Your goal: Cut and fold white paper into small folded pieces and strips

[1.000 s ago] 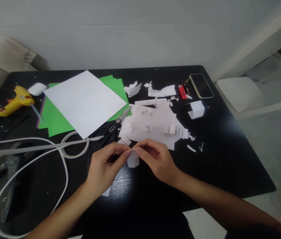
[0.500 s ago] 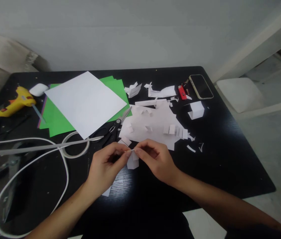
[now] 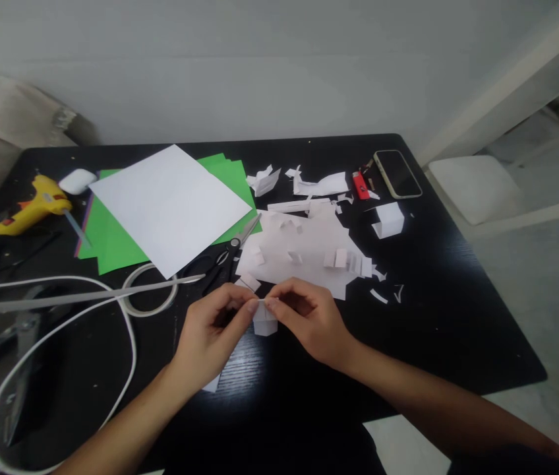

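Note:
Between my two hands is a small folded piece of white paper (image 3: 265,323), raised over the near part of the black table. My left hand (image 3: 215,326) pinches its upper left edge between thumb and forefinger. The upper right edge is pinched by my right hand (image 3: 309,321) in the same way. The fingertips hide part of the top edge. Just beyond lies a large cut white sheet (image 3: 304,237) with small folded paper bits on it. Scissors (image 3: 235,244) rest by its left side, and a strip of white paper (image 3: 211,383) shows below my left wrist.
Green sheets (image 3: 116,244) lie under a white square sheet (image 3: 173,208). A yellow glue gun (image 3: 35,206), a roll of tape (image 3: 148,310) and a white cable (image 3: 134,343) are at left. Right of the scraps sit a paper box (image 3: 389,220), a red lighter (image 3: 360,185) and a phone (image 3: 398,174).
My fingertips have shifted slightly along the paper's top edge, so a bit more of it shows between them. Both hands keep their pinch.

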`<act>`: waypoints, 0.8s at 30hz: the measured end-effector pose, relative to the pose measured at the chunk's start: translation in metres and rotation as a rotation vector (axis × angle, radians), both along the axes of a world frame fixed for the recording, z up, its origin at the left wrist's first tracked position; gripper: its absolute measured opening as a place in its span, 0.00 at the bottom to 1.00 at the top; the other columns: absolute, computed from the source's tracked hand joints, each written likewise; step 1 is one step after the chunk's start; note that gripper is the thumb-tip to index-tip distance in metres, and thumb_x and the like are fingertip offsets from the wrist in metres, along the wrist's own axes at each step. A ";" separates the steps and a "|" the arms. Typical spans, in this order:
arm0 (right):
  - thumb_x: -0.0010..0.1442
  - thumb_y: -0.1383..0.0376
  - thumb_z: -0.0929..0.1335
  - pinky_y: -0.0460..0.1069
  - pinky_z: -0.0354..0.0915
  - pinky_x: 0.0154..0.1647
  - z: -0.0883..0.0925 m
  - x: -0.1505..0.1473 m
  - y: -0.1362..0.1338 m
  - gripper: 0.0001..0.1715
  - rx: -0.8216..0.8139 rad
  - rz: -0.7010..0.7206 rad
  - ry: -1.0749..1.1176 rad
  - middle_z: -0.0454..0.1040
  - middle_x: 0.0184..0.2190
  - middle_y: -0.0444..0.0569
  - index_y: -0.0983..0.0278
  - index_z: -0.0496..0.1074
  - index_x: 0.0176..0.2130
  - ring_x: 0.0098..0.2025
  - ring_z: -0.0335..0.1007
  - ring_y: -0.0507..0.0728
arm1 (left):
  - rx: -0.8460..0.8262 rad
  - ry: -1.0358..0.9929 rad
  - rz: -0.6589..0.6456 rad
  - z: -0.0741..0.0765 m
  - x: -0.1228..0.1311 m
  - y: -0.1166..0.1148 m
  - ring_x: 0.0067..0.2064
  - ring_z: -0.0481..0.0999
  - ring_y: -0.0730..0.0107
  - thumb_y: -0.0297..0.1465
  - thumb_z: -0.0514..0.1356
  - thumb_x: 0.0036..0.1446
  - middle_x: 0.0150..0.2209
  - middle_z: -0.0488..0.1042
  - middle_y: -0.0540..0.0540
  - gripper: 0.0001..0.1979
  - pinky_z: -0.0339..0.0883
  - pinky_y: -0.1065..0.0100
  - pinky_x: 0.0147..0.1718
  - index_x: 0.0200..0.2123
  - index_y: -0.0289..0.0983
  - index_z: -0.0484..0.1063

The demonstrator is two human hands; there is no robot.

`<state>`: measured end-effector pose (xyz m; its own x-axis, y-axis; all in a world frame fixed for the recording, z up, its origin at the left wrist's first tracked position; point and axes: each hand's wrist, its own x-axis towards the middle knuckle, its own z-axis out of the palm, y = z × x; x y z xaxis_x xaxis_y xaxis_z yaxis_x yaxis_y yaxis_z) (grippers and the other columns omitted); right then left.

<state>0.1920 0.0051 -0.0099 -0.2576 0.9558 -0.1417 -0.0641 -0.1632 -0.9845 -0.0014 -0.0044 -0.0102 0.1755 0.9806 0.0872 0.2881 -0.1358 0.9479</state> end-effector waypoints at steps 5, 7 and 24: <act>0.62 0.62 0.75 0.49 0.74 0.38 -0.001 0.000 0.000 0.04 -0.001 0.009 0.018 0.80 0.32 0.45 0.61 0.79 0.37 0.35 0.78 0.54 | 0.012 -0.003 0.000 -0.001 0.000 0.000 0.30 0.76 0.76 0.28 0.63 0.66 0.32 0.79 0.51 0.04 0.70 0.76 0.30 0.38 0.39 0.78; 0.62 0.63 0.75 0.49 0.74 0.38 -0.001 0.000 0.000 0.04 0.007 0.007 0.015 0.80 0.32 0.44 0.61 0.79 0.36 0.35 0.78 0.54 | 0.017 0.002 0.002 -0.002 0.000 0.000 0.31 0.77 0.76 0.28 0.63 0.66 0.33 0.80 0.51 0.04 0.70 0.76 0.31 0.38 0.39 0.79; 0.62 0.59 0.76 0.51 0.75 0.41 -0.004 -0.002 0.000 0.08 0.008 -0.039 0.002 0.82 0.35 0.47 0.60 0.81 0.39 0.37 0.79 0.55 | -0.009 -0.006 0.038 0.001 0.002 0.002 0.27 0.74 0.75 0.31 0.64 0.65 0.28 0.79 0.51 0.04 0.68 0.75 0.25 0.39 0.38 0.80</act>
<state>0.1905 0.0054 -0.0135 -0.2204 0.9663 -0.1331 -0.0719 -0.1522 -0.9857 0.0006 -0.0027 -0.0093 0.1376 0.9873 0.0790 0.2875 -0.1162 0.9507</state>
